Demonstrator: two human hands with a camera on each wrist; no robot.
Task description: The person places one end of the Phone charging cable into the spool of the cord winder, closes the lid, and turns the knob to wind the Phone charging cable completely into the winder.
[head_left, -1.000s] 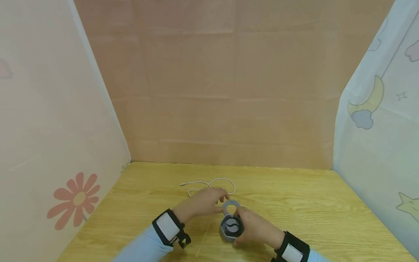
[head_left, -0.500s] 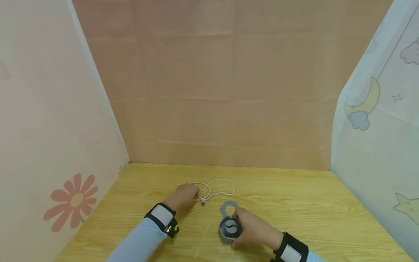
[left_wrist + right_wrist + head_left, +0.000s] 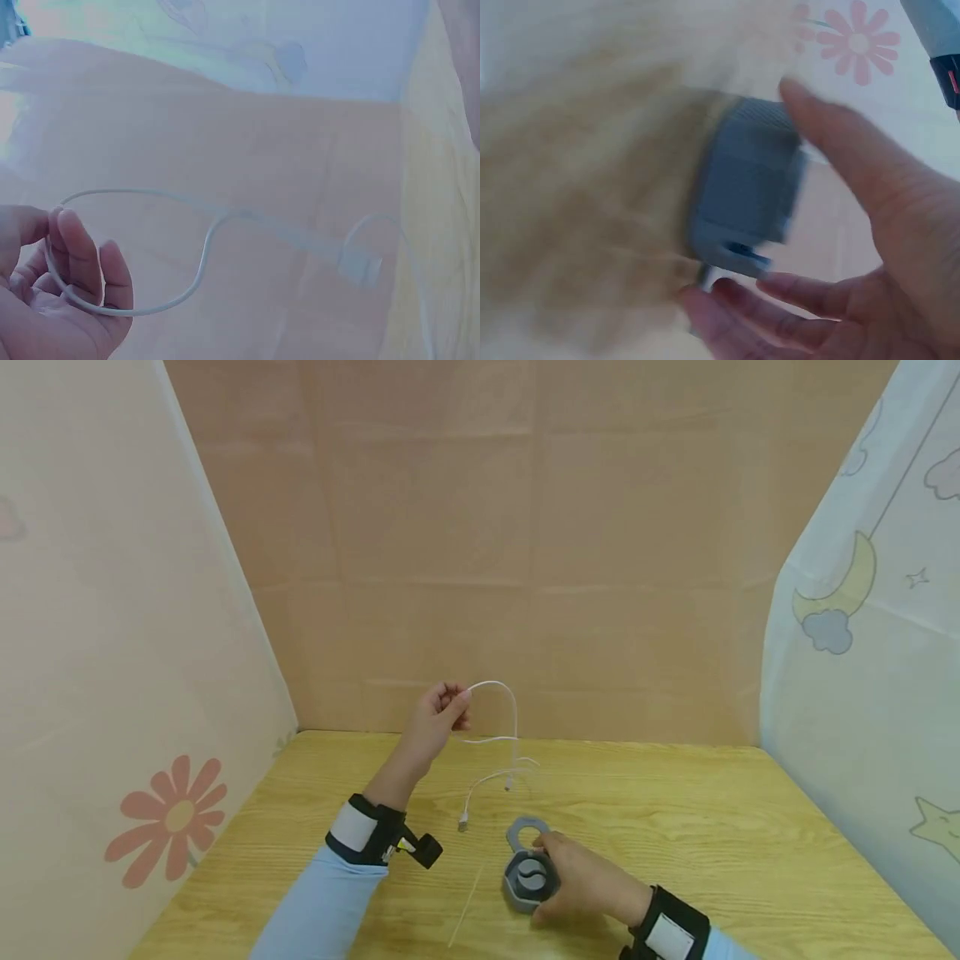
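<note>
Above the bench (image 3: 675, 827), my left hand (image 3: 435, 714) pinches the white cable (image 3: 504, 727), lifted clear, its ends dangling. My right hand (image 3: 581, 881) curls around the grey reel (image 3: 528, 877), which rests on the bench near me.

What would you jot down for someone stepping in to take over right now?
Left hand: raised above the table, pinching the white cable; its loose end with the plug dangles free.
Right hand: gripping the grey winder case, which sits on the table with its ring lid open.
Done: cable lifted off the table.
Left: cable is not yet in the case; probably coil it inside.
</note>
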